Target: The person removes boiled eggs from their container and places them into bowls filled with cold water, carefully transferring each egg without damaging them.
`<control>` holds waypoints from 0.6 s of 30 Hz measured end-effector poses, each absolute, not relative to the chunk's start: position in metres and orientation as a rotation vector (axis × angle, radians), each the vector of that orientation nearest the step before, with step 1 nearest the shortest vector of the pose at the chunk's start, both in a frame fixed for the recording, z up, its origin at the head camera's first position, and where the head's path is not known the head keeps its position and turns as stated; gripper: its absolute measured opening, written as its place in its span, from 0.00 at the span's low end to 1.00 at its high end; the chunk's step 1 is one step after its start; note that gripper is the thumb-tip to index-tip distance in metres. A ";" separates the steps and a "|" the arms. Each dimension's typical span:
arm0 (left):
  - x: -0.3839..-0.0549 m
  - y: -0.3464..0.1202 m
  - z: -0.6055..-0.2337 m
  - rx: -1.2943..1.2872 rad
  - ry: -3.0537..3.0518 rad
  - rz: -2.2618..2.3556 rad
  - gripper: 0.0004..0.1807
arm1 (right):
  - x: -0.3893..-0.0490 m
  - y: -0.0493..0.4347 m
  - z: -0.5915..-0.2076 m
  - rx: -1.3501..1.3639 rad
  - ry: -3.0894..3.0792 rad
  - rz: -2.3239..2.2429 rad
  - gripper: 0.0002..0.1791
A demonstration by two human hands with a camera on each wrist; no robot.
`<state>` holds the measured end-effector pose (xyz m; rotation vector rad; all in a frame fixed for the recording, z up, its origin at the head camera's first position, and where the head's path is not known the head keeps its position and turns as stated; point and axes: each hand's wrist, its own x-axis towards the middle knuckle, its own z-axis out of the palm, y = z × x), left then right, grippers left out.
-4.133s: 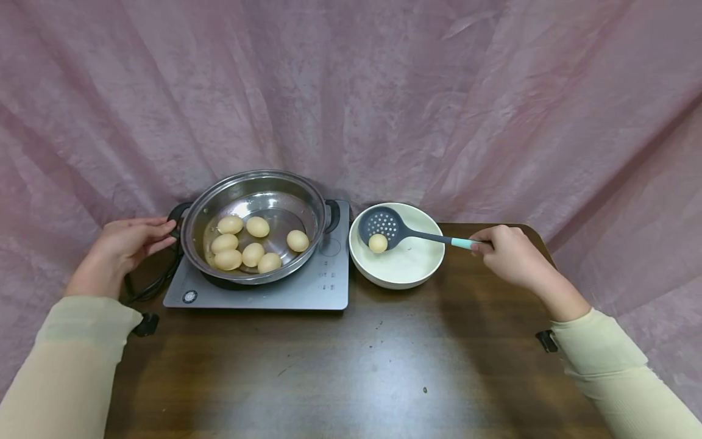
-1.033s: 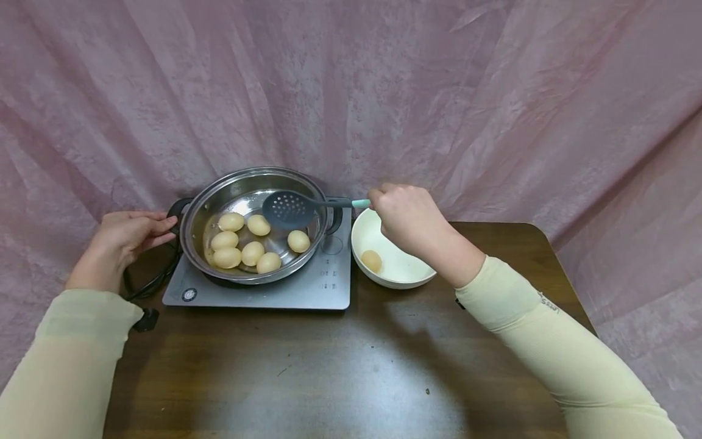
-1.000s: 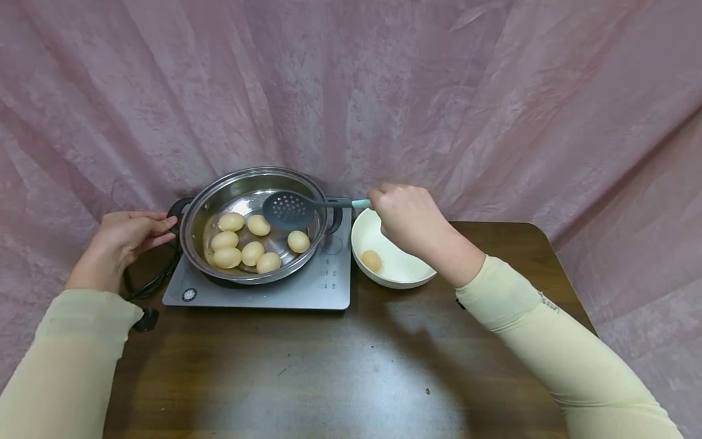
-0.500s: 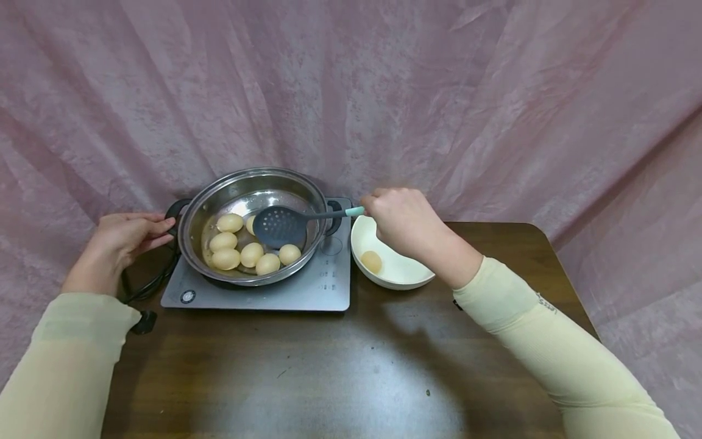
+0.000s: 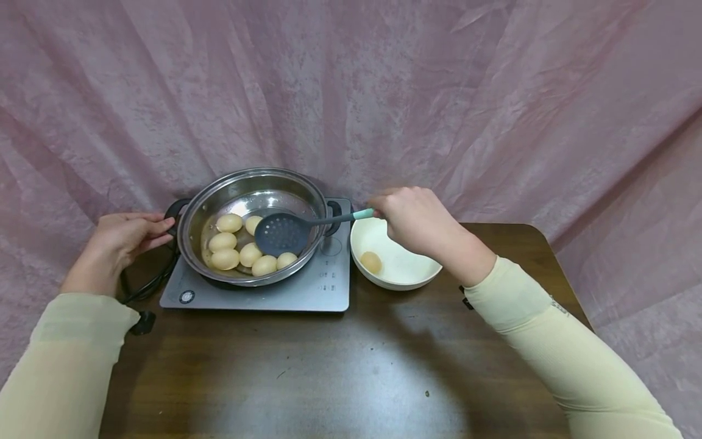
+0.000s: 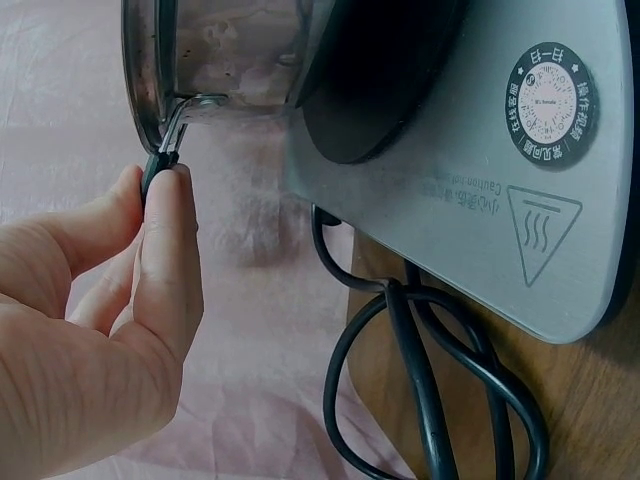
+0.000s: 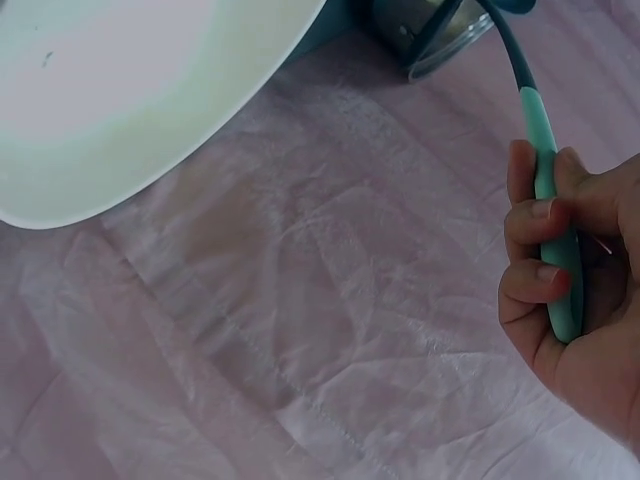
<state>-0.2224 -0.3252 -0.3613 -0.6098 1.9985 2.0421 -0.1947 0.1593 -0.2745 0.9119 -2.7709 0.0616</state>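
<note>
My left hand (image 5: 128, 238) pinches the black side handle (image 6: 156, 172) of a steel pot (image 5: 263, 177) between thumb and fingers. Several peeled-looking pale eggs (image 5: 223, 259) lie in shallow liquid in the pot, mostly on its left and near side. My right hand (image 5: 414, 219) grips the mint-green handle (image 7: 545, 130) of a dark grey skimmer, fingers curled round it in the right wrist view. The skimmer's perforated head (image 5: 282, 235) is inside the pot, right beside the eggs and overlapping some. One egg (image 5: 371, 262) sits in a white bowl (image 5: 403, 277) below my right hand.
Under the pot is a silver induction cooker (image 5: 307, 302), its black cord (image 6: 410, 340) looped at the left. The bowl stands just right of the cooker on a brown wooden table (image 5: 329, 372). A pink curtain (image 5: 351, 91) hangs close behind.
Earlier my right hand held the skimmer with an egg over the bowl; that egg now lies in it. The skimmer came left into the pot and lower, and the right-hand egg shifted nearer the front.
</note>
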 end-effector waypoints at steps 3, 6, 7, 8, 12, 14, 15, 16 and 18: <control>-0.221 -0.324 -0.361 -0.609 2.001 2.043 0.11 | -0.195 0.163 -0.275 0.910 -2.781 0.069 0.09; -0.221 -0.324 -0.361 -0.612 2.004 2.038 0.11 | -0.196 0.167 -0.275 0.908 -2.788 0.077 0.09; -0.221 -0.324 -0.361 -0.612 2.006 2.036 0.11 | -0.196 0.168 -0.274 0.906 -2.791 0.081 0.09; -0.221 -0.324 -0.361 -0.613 2.005 2.038 0.11 | -0.197 0.169 -0.274 0.905 -2.792 0.084 0.09; -0.222 -0.324 -0.360 -0.617 2.004 2.046 0.10 | -0.197 0.173 -0.274 0.902 -2.797 0.100 0.08; -0.222 -0.324 -0.360 -0.615 2.001 2.053 0.10 | -0.198 0.174 -0.274 0.906 -2.799 0.102 0.07; -0.221 -0.323 -0.360 -0.617 1.998 2.056 0.10 | -0.198 0.174 -0.274 0.909 -2.801 0.104 0.07; -0.221 -0.323 -0.360 -0.617 1.998 2.058 0.10 | -0.198 0.175 -0.274 0.912 -2.803 0.108 0.07; -0.221 -0.323 -0.359 -0.617 1.998 2.060 0.10 | -0.198 0.175 -0.275 0.920 -2.805 0.117 0.07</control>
